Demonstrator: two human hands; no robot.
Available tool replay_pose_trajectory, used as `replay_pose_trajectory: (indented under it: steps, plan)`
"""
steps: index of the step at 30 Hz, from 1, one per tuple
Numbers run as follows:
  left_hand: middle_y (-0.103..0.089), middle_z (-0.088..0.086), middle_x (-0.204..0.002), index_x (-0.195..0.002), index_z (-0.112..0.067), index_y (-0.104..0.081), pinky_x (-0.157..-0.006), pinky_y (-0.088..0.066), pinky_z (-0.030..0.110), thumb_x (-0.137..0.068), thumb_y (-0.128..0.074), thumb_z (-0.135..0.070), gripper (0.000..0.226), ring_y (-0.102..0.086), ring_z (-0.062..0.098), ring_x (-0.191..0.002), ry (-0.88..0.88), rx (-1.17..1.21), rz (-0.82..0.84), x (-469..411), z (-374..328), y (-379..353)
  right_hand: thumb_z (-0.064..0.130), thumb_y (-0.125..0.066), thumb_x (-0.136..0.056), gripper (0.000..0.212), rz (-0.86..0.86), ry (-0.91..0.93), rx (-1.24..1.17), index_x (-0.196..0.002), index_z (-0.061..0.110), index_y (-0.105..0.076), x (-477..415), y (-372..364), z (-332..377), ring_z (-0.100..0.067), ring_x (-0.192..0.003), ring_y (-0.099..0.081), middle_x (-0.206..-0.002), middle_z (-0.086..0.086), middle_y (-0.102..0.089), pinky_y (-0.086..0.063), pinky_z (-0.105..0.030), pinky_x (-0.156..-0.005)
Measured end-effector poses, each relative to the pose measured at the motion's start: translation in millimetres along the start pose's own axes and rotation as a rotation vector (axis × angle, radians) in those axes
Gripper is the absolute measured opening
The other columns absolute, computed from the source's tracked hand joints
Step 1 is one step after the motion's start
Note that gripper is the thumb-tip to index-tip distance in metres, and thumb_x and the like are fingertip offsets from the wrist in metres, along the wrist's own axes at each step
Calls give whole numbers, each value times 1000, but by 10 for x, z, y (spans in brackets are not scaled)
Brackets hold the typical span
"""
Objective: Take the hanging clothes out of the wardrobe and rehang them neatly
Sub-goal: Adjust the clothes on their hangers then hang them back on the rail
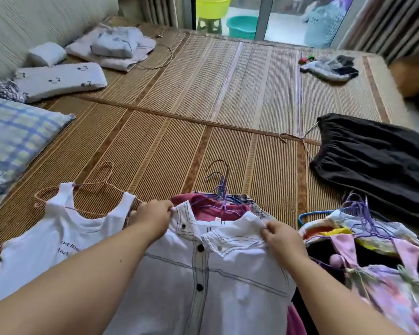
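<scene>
A white button-up shirt (211, 269) with dark stitching lies on the bed mat in front of me. My left hand (153, 220) grips the left side of its collar. My right hand (282, 238) pinches the right collar tip. Under the shirt lies a pink garment (206, 209) on purple wire hangers (219, 189). To the left is a white sleeveless top (51, 235) on an orange wire hanger (92, 187). At the right lie a pile of colourful clothes on hangers (373, 250) and a black skirt (377, 160) on a wire hanger.
A woven bamboo mat (191, 105) covers the bed. Pillows (58, 78) and folded bedding (111, 47) lie at the far left. Phones and small items (334, 66) sit at the far right. Basins (242, 25) stand beyond the glass door.
</scene>
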State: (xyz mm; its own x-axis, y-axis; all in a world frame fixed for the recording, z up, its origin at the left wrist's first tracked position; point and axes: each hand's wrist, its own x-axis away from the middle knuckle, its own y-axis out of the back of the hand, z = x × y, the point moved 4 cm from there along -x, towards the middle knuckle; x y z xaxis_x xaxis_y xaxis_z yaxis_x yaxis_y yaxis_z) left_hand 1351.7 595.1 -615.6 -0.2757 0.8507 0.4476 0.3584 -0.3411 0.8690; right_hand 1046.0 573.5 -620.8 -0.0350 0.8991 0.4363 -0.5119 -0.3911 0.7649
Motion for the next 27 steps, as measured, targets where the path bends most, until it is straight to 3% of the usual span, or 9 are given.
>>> replay_pose_trajectory:
  steps: [3,8,9,11,12,14,18,22,27]
  plan:
    - [-60,4,-109,-106,-34,-60,-90,-42,41,-95,-32,-34,30,-52,29,-103,-1,-42,13,-399,81,-488,28,-52,-93,22,-23,-40,54,-74,20,-59,-332,-438,-229,-23,-79,-54,-83,-4,-64,-35,-28,-61]
    - [-59,4,-112,-106,-33,-65,-88,-40,38,-94,-40,-35,28,-52,29,-105,-74,-60,-97,-800,65,-932,39,-61,-87,32,-179,-147,-5,-61,20,-62,-621,-857,-561,-11,-60,-53,-58,8,-58,-30,-19,-48]
    - [-58,4,-120,-110,-35,-65,-92,-38,40,-94,-42,-38,28,-50,29,-111,-95,-29,-122,-849,58,-972,42,-62,-87,27,-230,-146,-25,-73,20,-70,-649,-911,-586,-15,-68,-58,-67,6,-65,-38,-21,-53]
    - [-38,3,-148,-127,-40,-55,-108,-25,48,-94,-41,-48,36,-32,28,-135,-147,-33,-65,-903,50,-1093,40,-59,-88,30,-272,-115,-42,-111,24,-70,-696,-1028,-608,-21,-104,-59,-111,-2,-68,-48,-30,-85]
    - [-22,2,-157,-136,-41,-45,-112,-15,51,-94,-38,-54,45,-18,25,-143,-175,-86,16,-911,48,-1174,40,-56,-89,42,-226,-110,-33,-128,25,-59,-698,-1081,-615,-23,-124,-48,-135,-5,-55,-39,-36,-102]
    - [2,1,-161,-148,-36,-24,-114,-6,56,-89,-30,-69,68,0,22,-147,-205,-204,161,-891,53,-1292,53,-51,-88,67,-27,-108,74,-147,32,-28,-656,-1148,-597,-21,-145,-14,-158,-2,-16,-17,-49,-114]
    - [13,3,-160,-152,-28,-9,-114,-7,58,-82,-33,-77,89,7,26,-147,-148,-256,232,-779,58,-1292,76,-48,-75,95,150,-111,229,-149,38,-1,-561,-1094,-559,-21,-145,14,-159,2,12,-3,-58,-112]
    - [16,7,-159,-152,-17,5,-116,-9,56,-83,-37,-74,99,7,26,-147,-153,-201,134,-422,-118,-1042,76,-46,-77,98,100,-76,304,-150,34,5,-238,-795,-403,-24,-145,15,-158,2,18,-3,-57,-113]
    - [22,0,-158,-150,-21,15,-116,0,54,-89,-36,-66,91,13,20,-147,-408,-210,65,282,-499,-459,67,-51,-81,90,-14,-51,244,-150,35,-2,560,-132,-336,-19,-146,5,-159,4,9,-7,-55,-114]
